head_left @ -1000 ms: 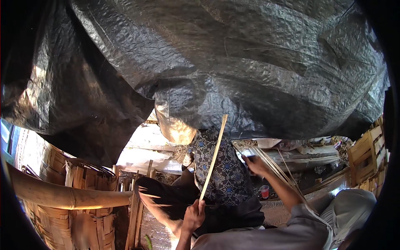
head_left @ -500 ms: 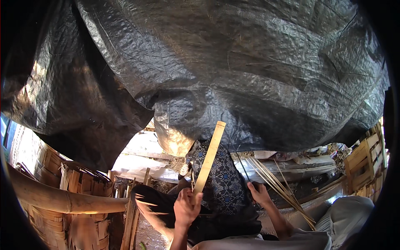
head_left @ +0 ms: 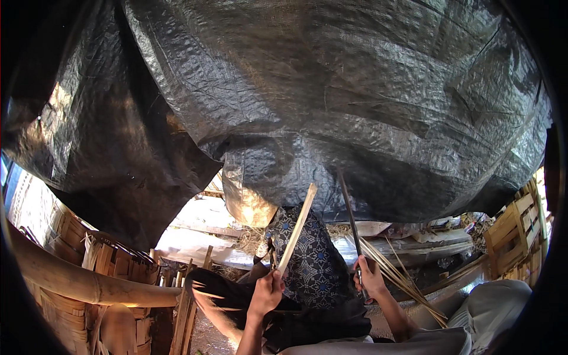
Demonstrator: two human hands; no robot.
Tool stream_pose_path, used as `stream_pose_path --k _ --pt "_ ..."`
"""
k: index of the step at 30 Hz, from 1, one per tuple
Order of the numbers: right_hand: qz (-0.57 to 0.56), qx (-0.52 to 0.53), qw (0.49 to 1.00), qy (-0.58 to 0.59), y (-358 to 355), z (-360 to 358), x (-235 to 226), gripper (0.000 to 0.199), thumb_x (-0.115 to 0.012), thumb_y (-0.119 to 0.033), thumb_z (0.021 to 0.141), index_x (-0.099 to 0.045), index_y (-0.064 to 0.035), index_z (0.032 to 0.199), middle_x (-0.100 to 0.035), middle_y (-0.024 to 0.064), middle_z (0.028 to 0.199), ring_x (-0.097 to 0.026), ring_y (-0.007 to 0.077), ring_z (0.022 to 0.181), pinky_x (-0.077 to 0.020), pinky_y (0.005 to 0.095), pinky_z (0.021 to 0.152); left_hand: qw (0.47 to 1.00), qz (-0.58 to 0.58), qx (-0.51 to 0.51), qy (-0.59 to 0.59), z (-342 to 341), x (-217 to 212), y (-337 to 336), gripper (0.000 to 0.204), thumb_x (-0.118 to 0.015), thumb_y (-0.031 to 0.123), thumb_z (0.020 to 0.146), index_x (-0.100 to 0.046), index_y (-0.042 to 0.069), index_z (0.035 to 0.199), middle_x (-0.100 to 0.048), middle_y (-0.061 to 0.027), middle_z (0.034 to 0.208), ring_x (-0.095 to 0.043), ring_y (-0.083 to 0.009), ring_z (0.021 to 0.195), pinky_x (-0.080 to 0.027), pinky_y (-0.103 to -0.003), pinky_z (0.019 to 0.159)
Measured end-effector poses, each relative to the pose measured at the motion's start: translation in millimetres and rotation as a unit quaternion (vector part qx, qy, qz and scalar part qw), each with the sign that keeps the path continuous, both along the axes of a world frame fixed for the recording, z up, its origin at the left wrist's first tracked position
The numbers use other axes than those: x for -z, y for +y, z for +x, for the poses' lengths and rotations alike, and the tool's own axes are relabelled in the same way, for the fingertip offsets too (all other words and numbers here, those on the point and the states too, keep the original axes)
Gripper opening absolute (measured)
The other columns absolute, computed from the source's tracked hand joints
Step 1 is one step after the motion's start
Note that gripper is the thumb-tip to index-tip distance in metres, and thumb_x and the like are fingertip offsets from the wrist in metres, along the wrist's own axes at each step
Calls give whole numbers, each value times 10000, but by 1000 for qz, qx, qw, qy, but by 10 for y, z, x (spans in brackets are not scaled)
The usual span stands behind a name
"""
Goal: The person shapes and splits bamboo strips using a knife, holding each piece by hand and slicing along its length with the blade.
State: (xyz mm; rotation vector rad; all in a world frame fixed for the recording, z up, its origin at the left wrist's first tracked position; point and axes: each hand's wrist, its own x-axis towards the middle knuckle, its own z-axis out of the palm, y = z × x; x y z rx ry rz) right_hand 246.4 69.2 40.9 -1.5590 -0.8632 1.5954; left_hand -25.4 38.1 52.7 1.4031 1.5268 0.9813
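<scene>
Bamboo strip (head_left: 297,229): one, gripped by left fingers (head_left: 275,283) | dark blade (head_left: 349,214): one, gripped by right fingers (head_left: 362,270) | patterned cloth (head_left: 319,260): one

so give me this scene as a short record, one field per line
left hand: grips a pale flat strip
right hand: grips a long thin dark tool
contact: strip and tool apart
middle: dark patterned cloth
right side: thin pale strips, woven panel
left side: thick bamboo pole
top: large dark sheet
</scene>
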Motion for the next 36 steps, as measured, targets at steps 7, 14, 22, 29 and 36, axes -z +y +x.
stream_pose_path --k 7,14,22,29,36 --pt "425 -141 792 -416 159 -117 -179 358 -566 -422 831 -640 -81 911 -605 157 649 -598 345 592 -485 429 543 992 -88 -64 -71 -74 265 -42 451 -368 270 960 -556 -43 695 -519 -71 508 -535 -130 474 -419 -284 465" --pt "426 -291 661 -546 409 -467 -419 446 -548 -569 780 -630 -137 859 -559 96 503 -571 264 434 -442 362 394 996 -56 -60 -33 78 274 -71 431 -406 266 942 -546 -22 654 -546 -136 513 -586 -231 464 -430 -332 446" --pt "477 -412 596 -498 556 -625 -570 571 -382 -616 851 -606 -93 900 -438 53 357 -478 191 295 -368 326 286 988 -102 -77 -84 135 300 -218 556 -349 379 950 -567 -46 665 -545 -86 489 -555 -153 428 -426 -274 416" --pt "452 -455 583 -498 500 -678 -629 567 -381 -646 832 -582 -124 924 -428 35 352 -462 189 283 -385 348 291 982 -124 -87 -115 106 295 -246 566 -339 400 949 -552 -30 650 -527 -72 486 -524 -133 411 -395 -257 394" --pt "232 -190 801 -518 1637 -259 -746 623 -363 -603 860 -612 -47 992 -614 206 728 -629 342 671 -512 450 631 978 -159 -88 -99 189 260 -251 553 -329 437 942 -529 2 664 -490 -44 484 -482 -115 405 -361 -253 387"
